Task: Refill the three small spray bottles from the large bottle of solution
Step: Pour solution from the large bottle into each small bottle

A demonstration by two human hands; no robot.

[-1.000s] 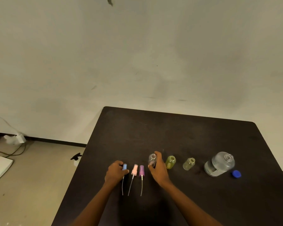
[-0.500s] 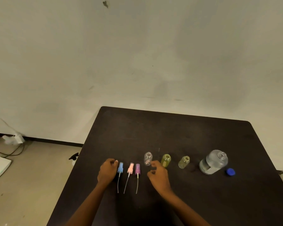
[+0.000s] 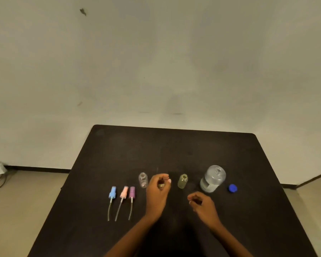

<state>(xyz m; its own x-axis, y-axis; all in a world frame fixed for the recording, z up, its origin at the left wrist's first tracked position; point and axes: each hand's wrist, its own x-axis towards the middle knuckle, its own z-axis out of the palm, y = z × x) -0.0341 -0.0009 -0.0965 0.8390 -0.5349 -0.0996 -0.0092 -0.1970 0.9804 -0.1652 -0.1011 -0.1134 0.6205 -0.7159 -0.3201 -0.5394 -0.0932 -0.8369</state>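
Our left hand [image 3: 158, 190] grips the middle spray bottle [image 3: 161, 185], well left of the large bottle [image 3: 213, 179]. Fingers hide its body and only the mouth shows, so we cannot tell its axis. Right hand [image 3: 202, 203] loosely curled, empty, near the large bottle.

The table [image 3: 174, 151] is dark and matt, a bit speckled. The big bottle [image 3: 213, 179] is see-through and shiny. Each small bottle [image 3: 143, 180] is see-through too. The blue cap [image 3: 232, 188] looks like smooth plastic. The spray tops [image 3: 124, 192] on the left are matt plastic with thin clear tubes [image 3: 119, 208].
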